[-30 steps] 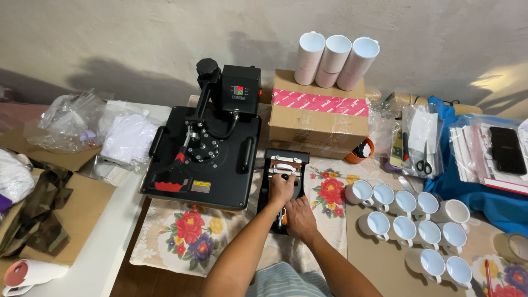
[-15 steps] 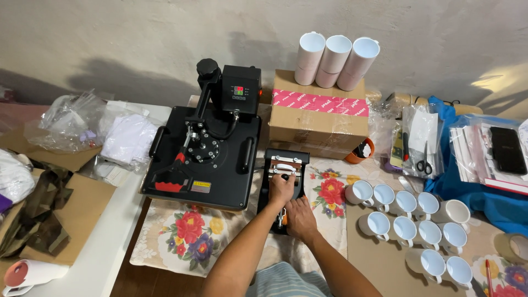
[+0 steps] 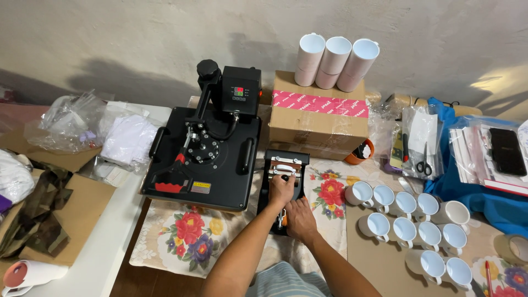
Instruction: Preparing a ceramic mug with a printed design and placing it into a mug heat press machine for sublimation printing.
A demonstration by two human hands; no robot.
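Note:
A small black mug press lies on a flowered cloth, just right of a large black flat heat press. A white mug sits in the press's clamp at its far end. My left hand is closed around a black knob in the middle of the mug press. Just nearer to me, my right hand curls over the press's front lever, which shows a bit of orange beside the fingers. Both forearms come up from the bottom edge.
Several white mugs stand in rows to the right. Behind the press is a cardboard box with pink tape and three white tubes. Scissors, bagged sheets and a phone lie far right; bags and camouflage cloth left.

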